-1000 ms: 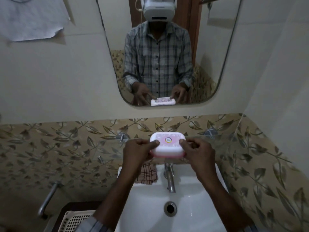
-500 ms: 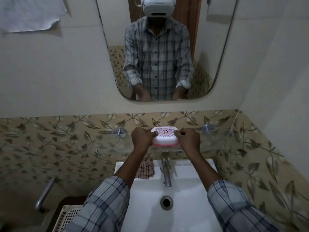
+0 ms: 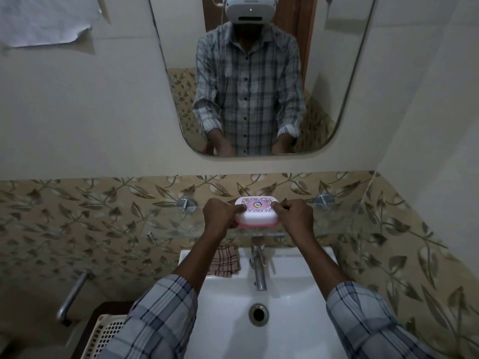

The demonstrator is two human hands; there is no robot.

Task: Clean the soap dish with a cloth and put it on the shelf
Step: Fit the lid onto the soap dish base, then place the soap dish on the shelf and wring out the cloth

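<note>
Soap dish: white lid with pink floral print, pink base, lid closed. Sits level over the glass shelf mounted on the leaf-patterned wall tiles; whether its base rests on the glass or hovers just above cannot be told. Left hand curled around the dish's left end, right hand curled around its right end, fingers closed on it from both sides. Directly below the dish: chrome tap, then the white sink with its drain. Checked cloth lies on the sink rim, below and left of the dish. Mirror above the dish. White plastic basket far below-left.
</note>
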